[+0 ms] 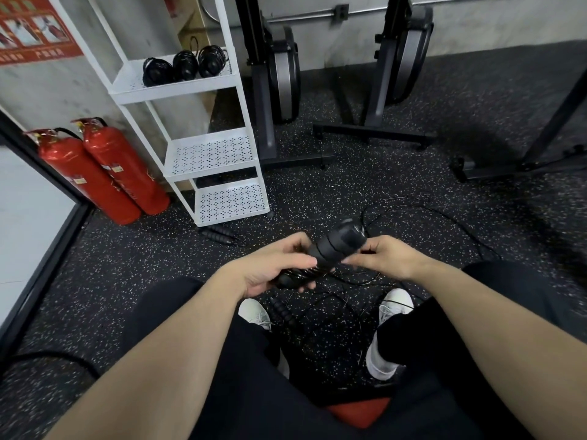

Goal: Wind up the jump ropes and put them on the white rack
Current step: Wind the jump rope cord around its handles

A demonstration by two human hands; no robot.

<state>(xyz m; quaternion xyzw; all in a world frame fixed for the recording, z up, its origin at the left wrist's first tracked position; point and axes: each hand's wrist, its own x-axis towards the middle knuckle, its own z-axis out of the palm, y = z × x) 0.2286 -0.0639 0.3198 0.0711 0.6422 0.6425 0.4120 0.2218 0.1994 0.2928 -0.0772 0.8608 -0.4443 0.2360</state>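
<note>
My left hand (276, 268) grips the black handles of a jump rope (333, 246), held above the floor between my knees. My right hand (381, 257) pinches its thin black cord beside the handles' upper end, where some turns of cord wrap the handles. The rest of the cord trails over the floor (413, 214). Another jump rope (282, 312) lies between my feet, and a further pair of handles (219, 235) lies by the foot of the white rack (216, 81). Three wound ropes (185, 66) sit on the rack's upper shelf.
Two red fire extinguishers (104, 173) stand left of the rack against the wall. Black machine frames (374, 131) stand behind on the speckled rubber floor. The rack's two lower perforated shelves (212, 154) hold nothing. I sit on a red seat (359, 411).
</note>
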